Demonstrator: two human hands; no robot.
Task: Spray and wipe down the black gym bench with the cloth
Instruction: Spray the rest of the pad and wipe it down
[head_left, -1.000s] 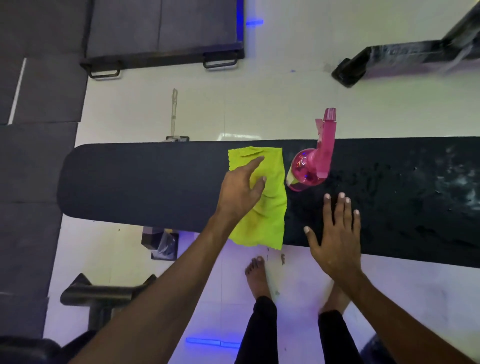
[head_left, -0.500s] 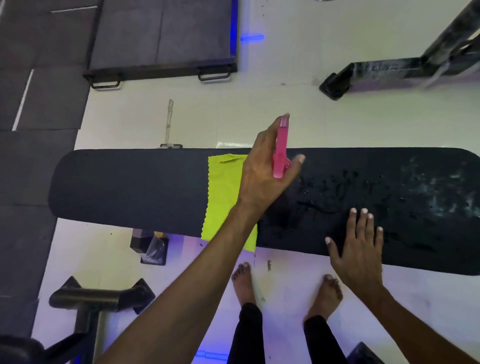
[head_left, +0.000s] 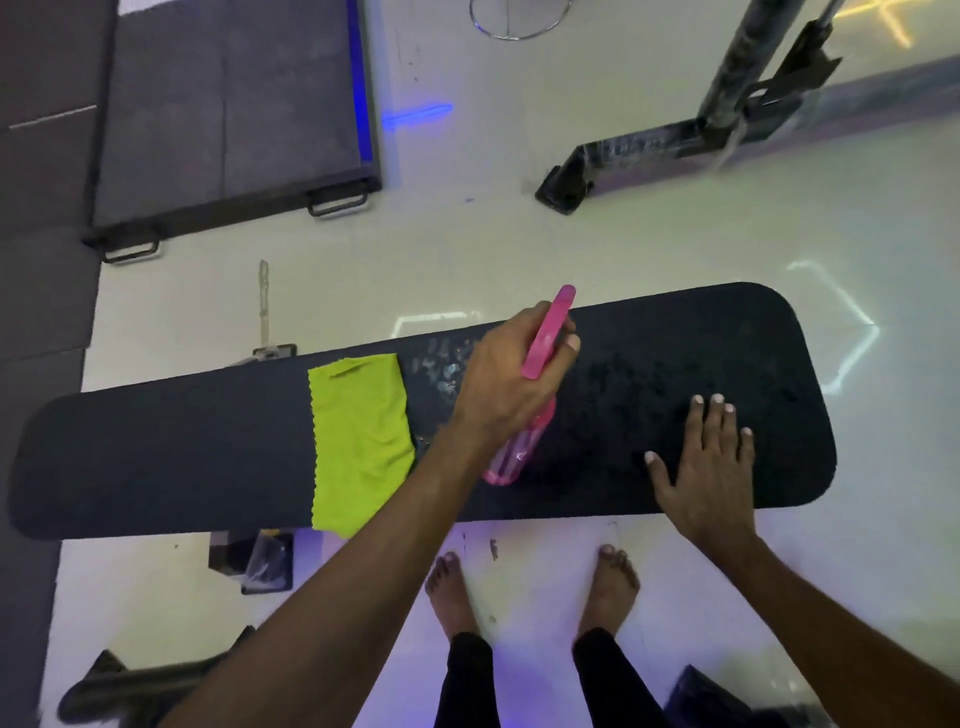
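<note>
The long black gym bench (head_left: 156, 452) lies across the view, with wet droplets on its right half. A lime-green cloth (head_left: 358, 441) lies flat across the bench left of centre, its lower edge hanging over the near side. My left hand (head_left: 506, 379) grips a pink spray bottle (head_left: 545, 338) above the bench's middle, nozzle pointing away from me. My right hand (head_left: 711, 462) rests flat on the bench's right part, fingers spread, holding nothing.
My bare feet (head_left: 530, 587) stand on the pale tiled floor just in front of the bench. A dark platform with handles (head_left: 228, 130) lies at the back left. A metal rack base (head_left: 649, 150) stands at the back right. Bench legs (head_left: 254, 561) show underneath.
My left hand left the cloth, picked up the pink spray bottle from the bench and now holds it over the middle. The right hand stayed flat on the bench.
</note>
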